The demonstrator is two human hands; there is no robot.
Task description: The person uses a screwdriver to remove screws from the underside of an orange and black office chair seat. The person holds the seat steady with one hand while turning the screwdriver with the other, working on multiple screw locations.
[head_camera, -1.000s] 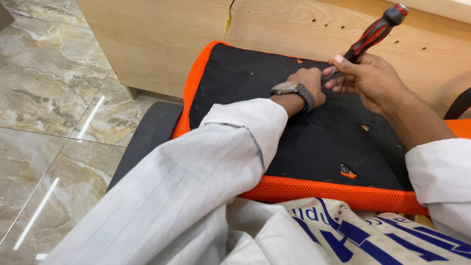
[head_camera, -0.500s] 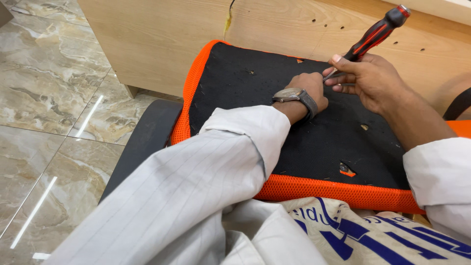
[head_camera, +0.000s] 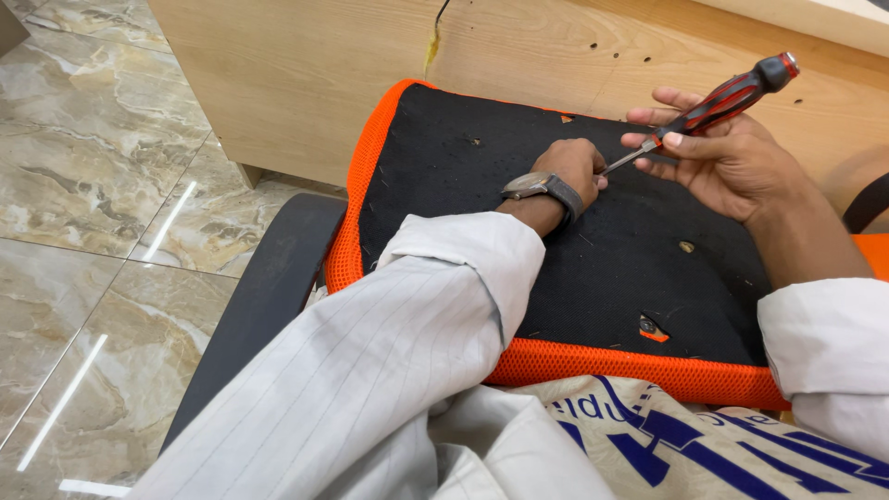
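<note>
Fingers of the right hand (head_camera: 732, 162) pinch a red-and-black screwdriver (head_camera: 718, 102); its tip meets the clenched left hand (head_camera: 576, 165) on the upturned seat cushion (head_camera: 574, 250). Nearer the cushion's front orange edge, one screw hole (head_camera: 686, 246) looks empty and a bracket (head_camera: 652, 326) remains, so work seems partway.

head view | worn on the head | faces down and forward | close over the seat cushion (head_camera: 593, 268)

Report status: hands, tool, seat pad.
Right hand grips red-black screwdriver. Left hand closed at its tip on black underside of orange seat pad. Nothing blocking the hands.
</note>
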